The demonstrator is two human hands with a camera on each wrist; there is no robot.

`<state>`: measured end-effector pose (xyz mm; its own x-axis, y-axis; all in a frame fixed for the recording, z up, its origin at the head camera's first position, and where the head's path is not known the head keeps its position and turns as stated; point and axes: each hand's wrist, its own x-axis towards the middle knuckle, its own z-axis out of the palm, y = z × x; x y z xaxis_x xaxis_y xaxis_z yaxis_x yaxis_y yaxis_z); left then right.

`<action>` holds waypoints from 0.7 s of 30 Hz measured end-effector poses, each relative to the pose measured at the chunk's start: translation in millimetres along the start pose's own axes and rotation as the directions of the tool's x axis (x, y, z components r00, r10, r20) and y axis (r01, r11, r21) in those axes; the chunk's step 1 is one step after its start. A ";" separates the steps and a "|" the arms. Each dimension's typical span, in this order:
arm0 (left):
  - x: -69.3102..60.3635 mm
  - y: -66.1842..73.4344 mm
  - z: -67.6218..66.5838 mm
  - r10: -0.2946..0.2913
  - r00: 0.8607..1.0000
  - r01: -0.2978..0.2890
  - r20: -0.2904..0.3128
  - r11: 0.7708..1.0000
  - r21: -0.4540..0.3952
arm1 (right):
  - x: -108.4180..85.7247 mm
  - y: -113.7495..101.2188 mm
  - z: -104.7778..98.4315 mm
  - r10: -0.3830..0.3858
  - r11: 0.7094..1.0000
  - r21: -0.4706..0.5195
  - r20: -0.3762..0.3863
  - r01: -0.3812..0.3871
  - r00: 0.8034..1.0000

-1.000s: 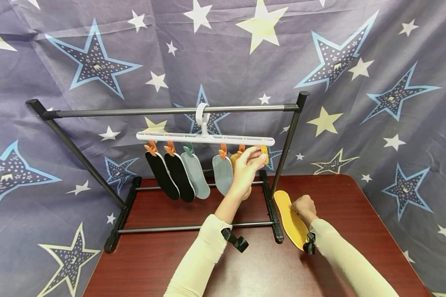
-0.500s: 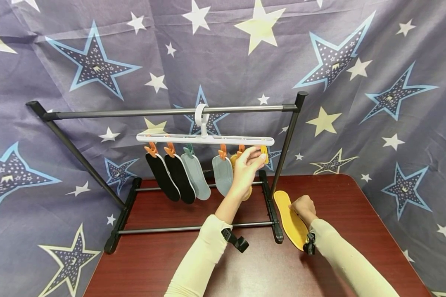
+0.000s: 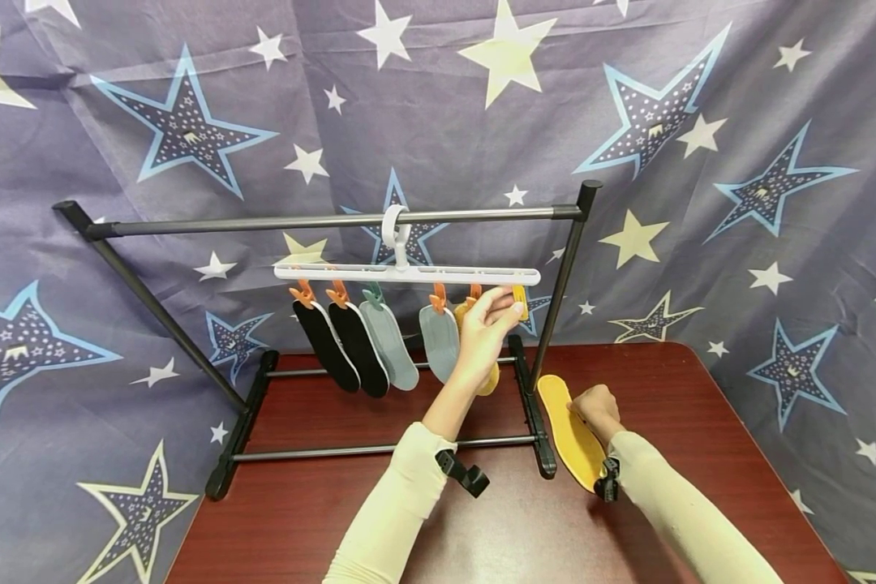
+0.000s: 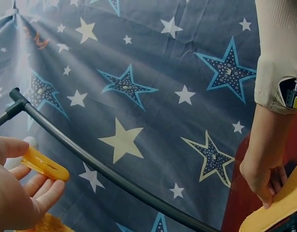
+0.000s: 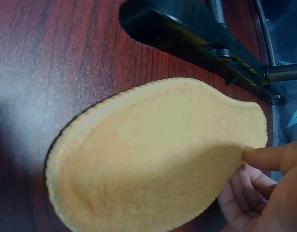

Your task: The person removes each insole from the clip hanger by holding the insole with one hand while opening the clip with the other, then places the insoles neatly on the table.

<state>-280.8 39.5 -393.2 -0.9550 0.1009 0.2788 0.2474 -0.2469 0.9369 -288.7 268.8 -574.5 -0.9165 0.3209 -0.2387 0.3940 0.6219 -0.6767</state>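
Note:
A white hanger (image 3: pixel 409 274) hangs from the rack's top bar, with two black insoles (image 3: pixel 359 349), two grey ones and a partly hidden yellow one clipped under it. At its right end my left hand (image 3: pixel 485 328) pinches a yellow clip (image 3: pixel 520 302); the left wrist view shows this clip (image 4: pixel 45 164) between thumb and fingers. Right of the rack, my right hand (image 3: pixel 597 410) pinches the edge of a yellow insole (image 3: pixel 573 434). In the right wrist view the thumb of this hand (image 5: pixel 272 193) lies on top of the insole (image 5: pixel 158 150), its fingers beneath.
The black rack (image 3: pixel 558 300) stands on the reddish-brown table (image 3: pixel 672 405), its right foot (image 3: pixel 543 454) just left of the yellow insole. Behind it hangs a purple star-patterned cloth (image 3: pixel 438 122). Orange clips (image 3: pixel 439 298) and a green clip (image 3: pixel 372 296) hold the hanging insoles.
The hanger has turned slightly, and the hanging insoles have swung a little to the right. Both hands keep their places and their hold.

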 end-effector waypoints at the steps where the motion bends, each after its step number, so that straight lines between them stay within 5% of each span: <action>1: -0.1 0.0 -0.1 0.003 1.000 -0.003 0.002 1.000 0.003 | -0.2 0.0 0.0 0.003 1.000 0.003 0.000 -0.003 1.000; 21: -1.0 2.4 1.6 0.022 1.000 -0.021 -0.014 0.999 0.046 | -3.4 4.7 0.5 0.004 0.996 0.090 0.031 -0.006 1.000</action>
<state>-279.0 40.4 -391.0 -0.9516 0.0819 0.2962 0.2749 -0.2042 0.9395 -283.8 270.3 -577.2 -0.9168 0.3006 -0.2628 0.3921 0.5530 -0.7352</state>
